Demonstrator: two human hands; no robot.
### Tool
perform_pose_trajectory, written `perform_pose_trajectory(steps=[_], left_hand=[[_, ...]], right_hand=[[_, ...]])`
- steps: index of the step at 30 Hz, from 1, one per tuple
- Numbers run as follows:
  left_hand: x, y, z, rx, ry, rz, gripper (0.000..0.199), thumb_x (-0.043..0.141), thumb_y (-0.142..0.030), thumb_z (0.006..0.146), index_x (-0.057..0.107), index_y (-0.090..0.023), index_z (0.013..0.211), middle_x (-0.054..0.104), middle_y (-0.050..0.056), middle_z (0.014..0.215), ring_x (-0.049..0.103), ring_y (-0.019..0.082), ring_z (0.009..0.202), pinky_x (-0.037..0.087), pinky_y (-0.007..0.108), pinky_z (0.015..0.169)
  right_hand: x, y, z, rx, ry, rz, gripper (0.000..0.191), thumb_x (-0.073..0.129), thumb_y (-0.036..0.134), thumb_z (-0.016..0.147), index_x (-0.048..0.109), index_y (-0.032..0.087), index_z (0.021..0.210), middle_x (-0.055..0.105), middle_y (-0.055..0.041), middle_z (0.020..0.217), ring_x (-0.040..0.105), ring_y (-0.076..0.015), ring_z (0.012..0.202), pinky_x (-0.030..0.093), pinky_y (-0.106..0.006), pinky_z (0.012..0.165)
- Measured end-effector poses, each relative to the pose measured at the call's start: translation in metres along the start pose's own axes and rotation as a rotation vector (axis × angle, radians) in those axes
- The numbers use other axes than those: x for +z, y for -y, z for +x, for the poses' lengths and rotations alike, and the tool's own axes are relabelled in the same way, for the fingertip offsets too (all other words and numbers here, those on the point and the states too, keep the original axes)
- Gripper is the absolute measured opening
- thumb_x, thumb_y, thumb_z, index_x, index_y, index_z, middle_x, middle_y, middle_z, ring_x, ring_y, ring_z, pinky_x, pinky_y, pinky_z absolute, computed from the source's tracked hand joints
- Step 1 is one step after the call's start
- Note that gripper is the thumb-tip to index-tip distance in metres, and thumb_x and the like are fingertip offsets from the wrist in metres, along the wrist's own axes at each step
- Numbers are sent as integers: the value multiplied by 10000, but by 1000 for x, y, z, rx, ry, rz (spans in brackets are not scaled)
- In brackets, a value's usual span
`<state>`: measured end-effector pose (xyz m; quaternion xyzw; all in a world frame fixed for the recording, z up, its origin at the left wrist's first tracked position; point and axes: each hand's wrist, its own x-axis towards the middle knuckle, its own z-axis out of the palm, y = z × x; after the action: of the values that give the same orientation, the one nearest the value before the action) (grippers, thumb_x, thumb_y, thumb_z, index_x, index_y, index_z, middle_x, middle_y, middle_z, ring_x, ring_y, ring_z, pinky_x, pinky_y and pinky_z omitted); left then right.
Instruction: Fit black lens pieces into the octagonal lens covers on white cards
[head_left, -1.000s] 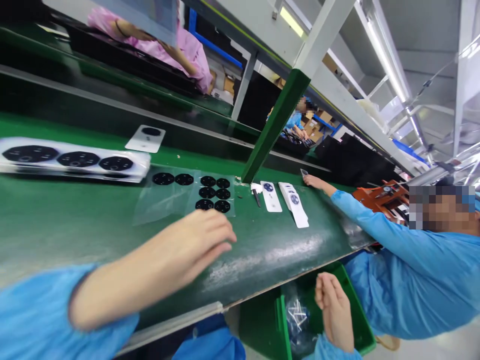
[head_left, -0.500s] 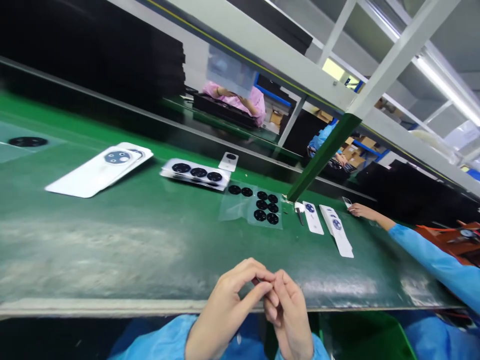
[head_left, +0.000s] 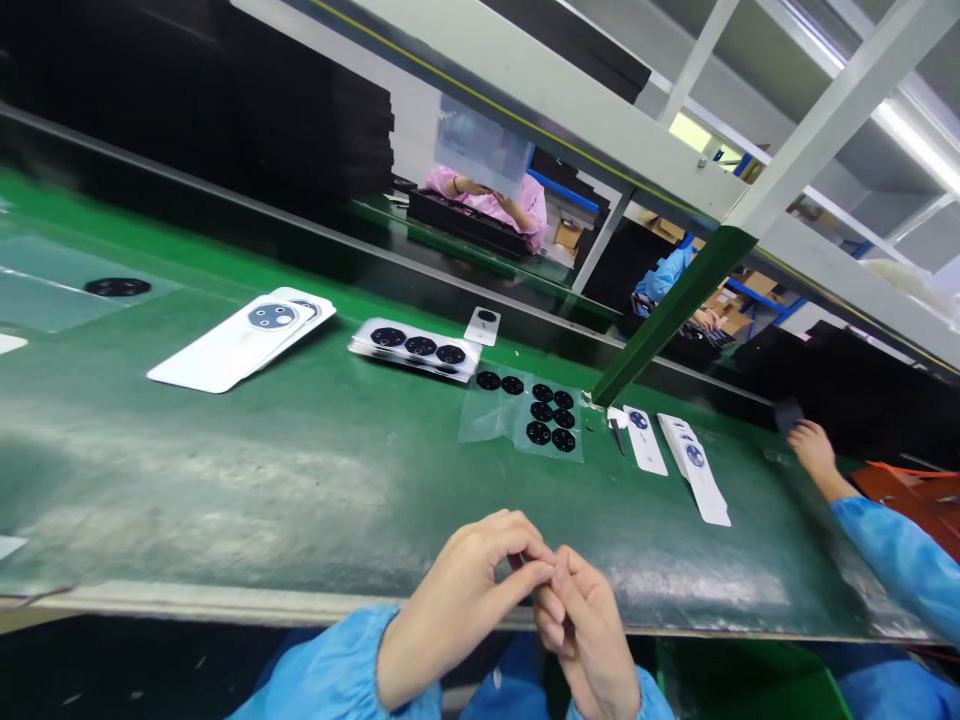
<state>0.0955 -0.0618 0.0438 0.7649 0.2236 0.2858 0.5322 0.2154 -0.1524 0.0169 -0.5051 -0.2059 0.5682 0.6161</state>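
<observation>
Just above the bench's front edge, my left hand [head_left: 476,590] and my right hand [head_left: 589,625] meet at the fingertips. Both are closed in a pinch, thumbs against forefingers. Whatever lies between them, if anything, is too small or hidden to make out. Beyond my hands, clear film sheets [head_left: 491,422] with several black round camera-lens pieces [head_left: 540,411] lie on the green bench [head_left: 315,480]. Behind these sits a stack of white sheets [head_left: 469,365] bearing black lens rounds. Phone-back-shaped white panels [head_left: 217,350] with a camera circle lie overlapped to the left.
More white panels [head_left: 709,485] fan out right of a green post [head_left: 671,320], beside a single panel [head_left: 646,445]. A co-worker's hand [head_left: 814,450] holds a dark piece at far right. Another film sheet [head_left: 52,310] lies far left. A green bin [head_left: 750,680] stands below the bench.
The view has swung slightly left, so the bench things appear further right. My hands stay pinched together. The co-worker's hand at right has moved right and now has a dark piece.
</observation>
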Motion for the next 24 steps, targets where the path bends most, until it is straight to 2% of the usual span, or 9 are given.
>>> perform_pose_trajectory(steps=[12,19,24], left_hand=[[-3,1,15,-120,111,-57,116,598,-210,763,667,-160,685,638,5,735,585,132,692,444,213,660],[1,1,21,-139,151,-74,126,594,-230,761,672,-158,693,635,5,736,583,135,706,443,215,670],[6,-3,26,-133,164,-38,138,568,-234,783,643,-171,686,643,-3,733,587,135,704,446,216,670]], right_hand=[[-11,-1,5,78,66,93,442,773,462,688,445,166,671,381,110,462,250,16,367,86,-120,332],[-16,3,8,117,101,140,425,791,448,670,487,155,714,383,113,464,240,18,366,99,-116,330],[-20,5,10,89,94,127,462,779,487,664,439,174,666,371,113,457,235,13,363,89,-123,326]])
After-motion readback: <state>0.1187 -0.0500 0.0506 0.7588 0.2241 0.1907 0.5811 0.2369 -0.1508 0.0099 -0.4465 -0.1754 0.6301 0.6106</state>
